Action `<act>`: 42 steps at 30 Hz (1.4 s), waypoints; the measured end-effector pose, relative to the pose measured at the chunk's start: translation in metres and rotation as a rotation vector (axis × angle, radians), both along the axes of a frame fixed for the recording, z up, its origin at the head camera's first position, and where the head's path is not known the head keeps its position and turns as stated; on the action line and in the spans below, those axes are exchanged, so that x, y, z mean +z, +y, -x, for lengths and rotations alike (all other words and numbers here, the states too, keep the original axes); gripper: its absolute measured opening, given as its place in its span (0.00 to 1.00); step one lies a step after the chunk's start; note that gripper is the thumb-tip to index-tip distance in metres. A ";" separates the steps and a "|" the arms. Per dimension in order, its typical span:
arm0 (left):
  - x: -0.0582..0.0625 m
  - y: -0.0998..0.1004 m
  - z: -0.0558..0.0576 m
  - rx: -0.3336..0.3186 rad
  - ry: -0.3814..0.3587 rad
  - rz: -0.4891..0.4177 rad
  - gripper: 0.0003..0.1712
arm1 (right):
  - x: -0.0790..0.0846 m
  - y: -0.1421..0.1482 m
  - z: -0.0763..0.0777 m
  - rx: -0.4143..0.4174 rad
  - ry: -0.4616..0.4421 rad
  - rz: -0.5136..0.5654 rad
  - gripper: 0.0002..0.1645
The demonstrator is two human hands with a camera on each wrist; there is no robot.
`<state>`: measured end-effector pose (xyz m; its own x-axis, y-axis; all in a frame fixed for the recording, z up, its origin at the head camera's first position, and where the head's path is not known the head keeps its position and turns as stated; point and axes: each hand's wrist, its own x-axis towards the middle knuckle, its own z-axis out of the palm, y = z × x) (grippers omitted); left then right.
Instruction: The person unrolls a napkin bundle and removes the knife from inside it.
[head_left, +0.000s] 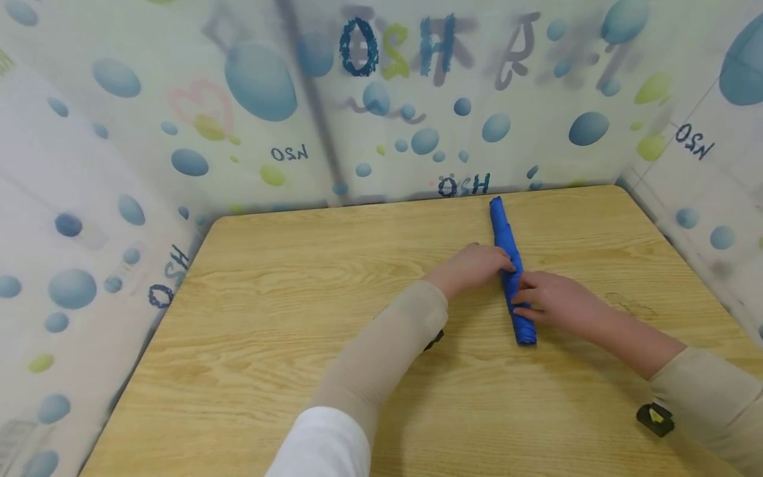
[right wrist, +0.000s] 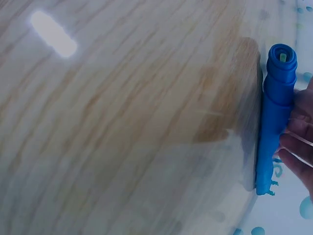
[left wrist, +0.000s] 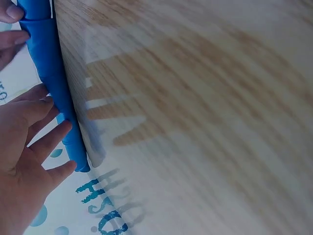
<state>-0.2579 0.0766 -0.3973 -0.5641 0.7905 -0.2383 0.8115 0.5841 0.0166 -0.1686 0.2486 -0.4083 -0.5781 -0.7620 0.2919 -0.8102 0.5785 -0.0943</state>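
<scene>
A long, narrow blue roll (head_left: 503,232) lies lengthwise on the wooden table, its layers wound in a spiral at the near end. It looks like a tightly rolled thin sheet; its exact kind cannot be told. My left hand (head_left: 477,265) touches the roll's left side near its middle. In the left wrist view the fingers (left wrist: 44,142) of that hand are spread and fairly straight against the blue surface. On the right side, closer to the near end, my right hand (head_left: 557,301) rests its extended fingers (right wrist: 296,144) on the roll. Each palm is off the roll.
The wood-grain table (head_left: 286,298) extends to both sides of the roll. Behind it hangs a white curtain (head_left: 381,132) printed with blue and green bubbles and letters, which also lines the left and right sides. The roll's far end reaches close to the table's back edge.
</scene>
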 end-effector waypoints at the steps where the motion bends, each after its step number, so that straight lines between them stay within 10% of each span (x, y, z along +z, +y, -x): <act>1: 0.000 0.000 0.000 -0.006 0.002 -0.008 0.22 | 0.000 -0.001 0.000 0.019 0.022 0.004 0.09; 28: -0.002 0.000 0.006 -0.046 -0.069 -0.051 0.22 | -0.005 0.004 -0.007 -0.105 0.048 0.175 0.14; 42: -0.007 0.007 0.007 -0.081 -0.058 -0.098 0.19 | -0.004 0.016 -0.019 -0.302 -0.120 0.255 0.09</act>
<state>-0.2651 0.0840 -0.4040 -0.4852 0.8539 -0.1884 0.8519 0.5102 0.1183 -0.1495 0.2648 -0.4124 -0.8064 -0.4643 0.3662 -0.5817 0.7346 -0.3494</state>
